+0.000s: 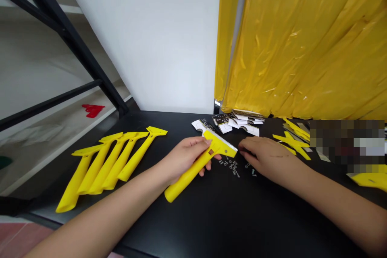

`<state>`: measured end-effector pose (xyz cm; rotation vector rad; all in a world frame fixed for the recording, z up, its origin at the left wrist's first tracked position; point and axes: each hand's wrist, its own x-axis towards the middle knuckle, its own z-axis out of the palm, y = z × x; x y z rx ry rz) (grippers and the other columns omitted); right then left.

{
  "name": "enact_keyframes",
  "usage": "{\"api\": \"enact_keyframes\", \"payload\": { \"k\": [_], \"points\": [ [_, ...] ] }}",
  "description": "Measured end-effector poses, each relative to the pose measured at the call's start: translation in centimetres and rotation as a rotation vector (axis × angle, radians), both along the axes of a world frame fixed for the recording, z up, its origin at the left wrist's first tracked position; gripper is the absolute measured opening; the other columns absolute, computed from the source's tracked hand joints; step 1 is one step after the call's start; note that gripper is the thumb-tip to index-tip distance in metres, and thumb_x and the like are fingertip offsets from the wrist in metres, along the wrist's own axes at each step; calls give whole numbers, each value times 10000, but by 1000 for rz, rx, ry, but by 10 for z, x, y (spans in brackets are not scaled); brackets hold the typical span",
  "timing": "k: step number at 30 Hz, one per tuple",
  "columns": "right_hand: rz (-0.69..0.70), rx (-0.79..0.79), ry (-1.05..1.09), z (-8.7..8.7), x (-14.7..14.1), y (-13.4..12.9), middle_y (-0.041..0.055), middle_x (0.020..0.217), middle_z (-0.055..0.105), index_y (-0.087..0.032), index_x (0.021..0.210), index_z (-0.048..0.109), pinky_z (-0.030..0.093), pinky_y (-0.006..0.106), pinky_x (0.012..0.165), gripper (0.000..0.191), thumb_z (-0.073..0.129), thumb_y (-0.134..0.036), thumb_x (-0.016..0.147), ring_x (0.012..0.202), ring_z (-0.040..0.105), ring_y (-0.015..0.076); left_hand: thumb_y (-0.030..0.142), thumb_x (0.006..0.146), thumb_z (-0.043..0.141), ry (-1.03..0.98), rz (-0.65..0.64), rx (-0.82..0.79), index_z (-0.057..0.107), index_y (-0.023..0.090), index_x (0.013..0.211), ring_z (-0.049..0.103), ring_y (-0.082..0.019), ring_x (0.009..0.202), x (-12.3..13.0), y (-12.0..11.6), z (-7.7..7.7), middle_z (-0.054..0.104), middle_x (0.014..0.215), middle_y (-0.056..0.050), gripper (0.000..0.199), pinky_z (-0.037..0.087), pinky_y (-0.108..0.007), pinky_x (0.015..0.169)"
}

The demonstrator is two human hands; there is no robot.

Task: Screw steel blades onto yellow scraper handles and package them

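A yellow scraper (193, 168) lies in my left hand (189, 153), which is closed around it just below the head. Its handle points toward me, and a thin metal blade edge shows along the head. Close to the right end of that head is my right hand (256, 151), its fingers bent and drawn together; whatever they may hold is hidden. Between the hands, small screws and nuts (232, 165) are scattered on the black table (217, 213). Several yellow scrapers (99, 165) lie in a row on the left.
Printed cards (244, 123) are piled at the back. Yellow plastic pieces (293, 139) lie on the right, beside a blurred-out patch. Yellow sheeting (302, 48) and a white panel (157, 40) stand behind the table. A black metal frame (75, 52) rises at left.
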<state>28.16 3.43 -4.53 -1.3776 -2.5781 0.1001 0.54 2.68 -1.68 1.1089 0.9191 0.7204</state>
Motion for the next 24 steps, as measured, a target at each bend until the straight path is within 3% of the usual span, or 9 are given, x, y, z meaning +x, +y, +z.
{"api": "enact_keyframes", "payload": {
  "k": [6,11,17,19,24],
  "points": [
    [-35,16,-27,-3,0,1,54,953,764,-209,1028,711,483,328,704,157,555,-200,1025,838,729,224,478,976,708,-24,-142,-38,707,135,977,670,-112,607,4,-13,6,788,976,-124,343,532,-202,506],
    [-38,6,-43,-5,0,1,76,912,741,-199,994,685,448,353,683,183,508,-217,1032,793,703,251,455,953,749,-11,-221,-43,731,139,1005,664,-102,617,7,-21,7,784,991,-110,321,517,-181,494],
    [-37,-51,97,15,-5,-12,44,954,748,-233,1050,672,480,333,720,163,511,-262,1050,821,695,216,449,969,735,-3,-284,-42,735,152,1007,675,-104,651,8,-27,11,778,1025,-95,299,534,-181,518],
    [-22,-212,301,28,-10,-23,15,969,758,-259,1067,684,500,306,727,165,528,-312,1065,837,697,189,444,981,726,-5,-313,-20,738,153,1008,677,-101,660,8,-29,12,776,1041,-93,292,542,-179,525],
    [-15,-813,813,51,-24,-45,12,921,791,-245,983,732,494,273,694,275,620,-487,1049,805,693,171,440,1005,703,-61,-360,20,744,153,1038,672,-97,657,6,-31,13,766,988,-83,292,544,-167,519]
  ]
}}
